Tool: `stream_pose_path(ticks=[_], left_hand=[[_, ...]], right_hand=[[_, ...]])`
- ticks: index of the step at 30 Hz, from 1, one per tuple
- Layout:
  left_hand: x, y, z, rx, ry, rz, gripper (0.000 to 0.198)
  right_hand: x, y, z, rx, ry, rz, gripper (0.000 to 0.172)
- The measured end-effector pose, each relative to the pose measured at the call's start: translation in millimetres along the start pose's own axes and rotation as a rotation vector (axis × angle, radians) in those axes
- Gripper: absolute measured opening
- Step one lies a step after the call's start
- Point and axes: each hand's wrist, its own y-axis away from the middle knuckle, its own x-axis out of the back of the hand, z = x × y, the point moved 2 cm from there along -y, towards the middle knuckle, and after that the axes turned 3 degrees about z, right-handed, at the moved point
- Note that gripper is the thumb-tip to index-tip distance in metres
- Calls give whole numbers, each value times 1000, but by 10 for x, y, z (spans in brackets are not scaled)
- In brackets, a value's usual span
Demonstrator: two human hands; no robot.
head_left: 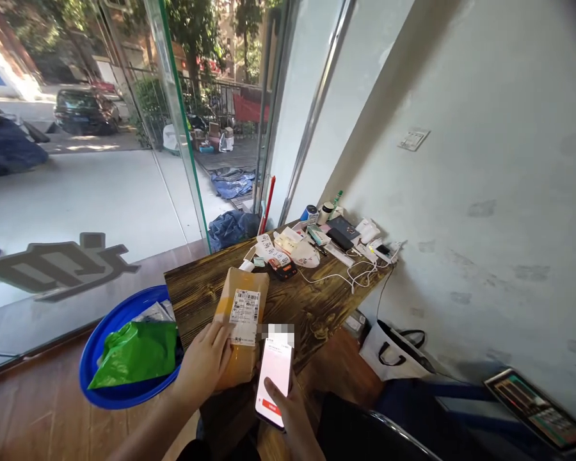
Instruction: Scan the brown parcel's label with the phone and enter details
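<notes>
My left hand (208,352) grips the left side of a brown cardboard parcel (230,301), its fingers bent over the top face. Yellowish tape wraps the parcel, and a white shipping label (246,310) with barcodes is stuck on top. In my right hand (288,400) is a smartphone (274,371), just right of the parcel's near end. The phone's screen is lit white with a red button near the bottom, and my thumb lies over the screen. The parcel rests on a dark wooden table (192,288); its underside is hidden.
A blue tub (89,358) holding a green plastic bag (134,355) stands left of the table. Number labels (265,246), a black-and-red handheld device (284,269) and white cables (360,278) lie farther back. A white tote bag (391,352) sits at right. Glass door panel (182,128) ahead.
</notes>
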Motion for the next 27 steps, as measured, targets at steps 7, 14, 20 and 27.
stream_pose_path(ticks=[7,14,20,27], left_hand=[[-208,-49,13,-28,-125,-74,54],[-141,-106,38,-22,-219,-183,55],[-142,-134,105,-20,-241,-215,55],[-135,-148,140,-3,-265,-275,54]], right_hand=[[-88,4,24,-44,-46,-44,79],[-45,-13,70,-91,-143,-22,87],[-24,-54,101,-72,-187,6,77],[-81,1,19,-43,-183,-8,95]])
